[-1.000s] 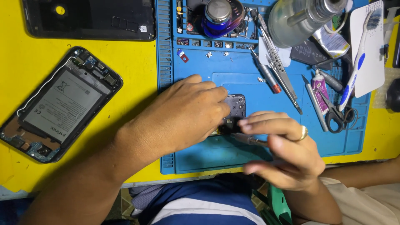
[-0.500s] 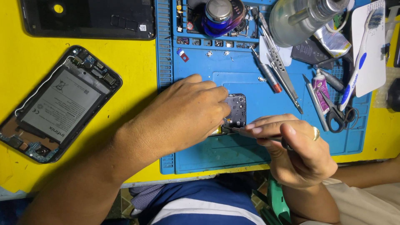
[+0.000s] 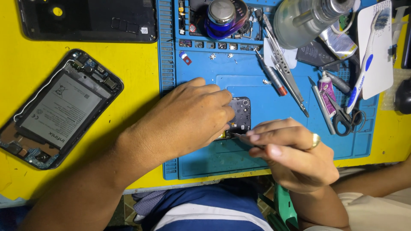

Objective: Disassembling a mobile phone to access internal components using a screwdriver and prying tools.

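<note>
1. A yellow worktop (image 3: 128, 68) fills the view, with a blue repair mat (image 3: 257, 167) laid over its middle and right; nothing of the room shows beyond it, apart from blue and white cloth at the lower edge.
2. On the mat lies a small dark circuit board (image 3: 240, 115). The left hand (image 3: 188, 117) rests over its left side, fingers curled down on it; the grip is pressed against the board, though the fingertips are hidden.
3. The right hand (image 3: 295, 156), with a ring on one finger, pinches a thin metal tool (image 3: 242, 138) whose tip meets the board's lower edge.
4. On the bare worktop to the left lies an opened phone (image 3: 55, 111) showing its battery, and above it a black back cover (image 3: 90, 19).
5. Along the mat's upper right lie tweezers (image 3: 284, 72), a small screwdriver (image 3: 272, 77), a tube (image 3: 327, 92), scissors (image 3: 342, 117), a toothbrush (image 3: 364, 68) on a white card, a clear bottle (image 3: 304, 19) and a round blue pot (image 3: 222, 17).
6. The left hand covers much of the board; the bottle and pot are cut off at the top edge, and the tiny parts in the mat's trays are too small to make out.
</note>
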